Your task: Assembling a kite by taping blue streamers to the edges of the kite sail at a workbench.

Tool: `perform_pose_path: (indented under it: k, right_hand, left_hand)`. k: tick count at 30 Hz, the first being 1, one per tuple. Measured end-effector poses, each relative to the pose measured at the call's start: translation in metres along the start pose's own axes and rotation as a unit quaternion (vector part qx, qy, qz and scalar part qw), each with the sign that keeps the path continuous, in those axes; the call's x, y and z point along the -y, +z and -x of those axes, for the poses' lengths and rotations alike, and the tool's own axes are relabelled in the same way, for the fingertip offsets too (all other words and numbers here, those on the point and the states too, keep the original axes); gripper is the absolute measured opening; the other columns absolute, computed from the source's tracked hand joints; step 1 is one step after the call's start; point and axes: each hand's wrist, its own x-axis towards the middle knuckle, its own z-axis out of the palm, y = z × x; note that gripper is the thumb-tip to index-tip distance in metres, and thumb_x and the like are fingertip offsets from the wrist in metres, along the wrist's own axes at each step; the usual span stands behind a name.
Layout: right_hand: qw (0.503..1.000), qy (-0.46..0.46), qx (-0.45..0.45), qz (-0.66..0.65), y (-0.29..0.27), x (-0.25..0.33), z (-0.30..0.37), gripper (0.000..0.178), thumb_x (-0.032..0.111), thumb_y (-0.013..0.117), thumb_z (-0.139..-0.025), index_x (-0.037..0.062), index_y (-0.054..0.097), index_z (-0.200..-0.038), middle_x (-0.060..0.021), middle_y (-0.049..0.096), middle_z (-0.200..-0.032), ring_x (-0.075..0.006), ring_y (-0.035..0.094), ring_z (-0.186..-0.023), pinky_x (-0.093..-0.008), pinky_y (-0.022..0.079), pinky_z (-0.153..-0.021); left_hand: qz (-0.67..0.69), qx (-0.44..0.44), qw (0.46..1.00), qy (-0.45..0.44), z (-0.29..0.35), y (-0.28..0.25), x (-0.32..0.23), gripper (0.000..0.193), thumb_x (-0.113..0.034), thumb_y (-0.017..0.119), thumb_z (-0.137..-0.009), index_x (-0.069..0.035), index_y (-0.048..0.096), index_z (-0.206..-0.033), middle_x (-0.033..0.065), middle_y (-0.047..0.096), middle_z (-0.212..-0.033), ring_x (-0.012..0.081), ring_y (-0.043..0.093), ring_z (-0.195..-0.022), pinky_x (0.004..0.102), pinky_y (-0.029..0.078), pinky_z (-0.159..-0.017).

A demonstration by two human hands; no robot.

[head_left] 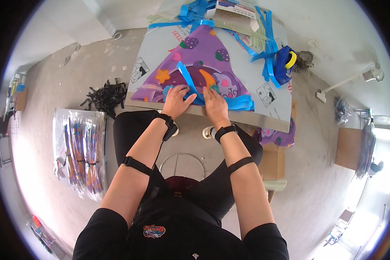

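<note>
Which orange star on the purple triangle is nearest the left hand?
The larger star, low on the triangle, just up-left of the left hand; the smaller star sits near the top.

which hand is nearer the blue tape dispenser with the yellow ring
Right. The right hand is left of the tape dispenser and lower in view; the left hand is farther left.

The purple cloth point(199, 57) leaves passage leftward, blue dispenser point(282, 66) obstructing far right

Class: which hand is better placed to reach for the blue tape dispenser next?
Probably the right hand: it lies nearer the blue tape dispenser; the left hand rests farther to the left.
</note>
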Motion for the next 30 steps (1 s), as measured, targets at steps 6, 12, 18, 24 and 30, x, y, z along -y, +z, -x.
perform_pose_path:
  k: [6, 12, 18, 24, 30]
  right_hand:
    - [0.928, -0.3, 0.036, 0.218, 0.025, 0.03, 0.028, 0.059, 0.001, 0.052, -0.08, 0.0052, 0.037, -0.137, -0.0171, 0.061, -0.099, -0.032, 0.063, -0.078, -0.0394, 0.051, -0.07]
    - [0.893, -0.423, 0.102, 0.115, 0.07, 0.073, 0.092, 0.051, 0.003, 0.049, -0.083, 0.0098, 0.042, -0.134, -0.0158, 0.061, -0.1, -0.0319, 0.061, -0.079, -0.041, 0.052, -0.067]
    - [0.861, -0.413, 0.207, 0.211, 0.084, 0.065, 0.121, 0.076, -0.002, 0.05, -0.082, 0.0178, 0.017, -0.148, -0.0162, 0.053, -0.126, -0.0259, 0.063, -0.084, -0.0353, 0.054, -0.067]
    - [0.892, -0.427, 0.135, 0.065, 0.103, 0.062, 0.134, 0.077, -0.002, 0.052, -0.081, 0.0096, 0.015, -0.147, -0.0136, 0.059, -0.117, -0.0251, 0.063, -0.091, -0.0352, 0.054, -0.07]
    - [0.885, -0.43, 0.123, 0.134, 0.117, 0.06, 0.144, 0.05, 0.005, 0.055, -0.079, 0.0019, 0.047, -0.129, -0.0117, 0.062, -0.109, -0.0279, 0.06, -0.102, -0.0366, 0.053, -0.08]
  left_hand:
    - [0.018, 0.009, 0.999, 0.025, -0.026, 0.021, -0.016, 0.052, 0.006, 0.045, -0.08, -0.012, 0.05, -0.128, 0.0099, 0.052, -0.123, 0.0281, 0.046, -0.121, 0.0482, 0.025, -0.11]
    - [0.041, 0.015, 0.998, 0.052, -0.043, 0.049, -0.041, 0.051, 0.007, 0.046, -0.077, -0.011, 0.053, -0.124, 0.0083, 0.053, -0.12, 0.0276, 0.049, -0.118, 0.0501, 0.026, -0.11]
    - [0.067, 0.048, 0.994, 0.074, -0.05, 0.062, -0.062, 0.047, 0.006, 0.047, -0.073, -0.007, 0.056, -0.117, 0.0066, 0.053, -0.119, 0.0263, 0.048, -0.118, 0.0515, 0.027, -0.108]
    - [0.036, 0.051, 0.996, 0.063, -0.047, 0.064, -0.062, 0.036, -0.02, 0.059, -0.079, -0.005, 0.061, -0.111, 0.009, 0.054, -0.121, 0.0268, 0.048, -0.119, 0.0508, 0.025, -0.108]
    - [0.028, 0.048, 0.998, -0.008, -0.052, 0.059, -0.068, 0.05, -0.049, 0.058, -0.084, -0.005, 0.065, -0.106, 0.0093, 0.057, -0.117, 0.0263, 0.05, -0.116, 0.0476, 0.028, -0.106]
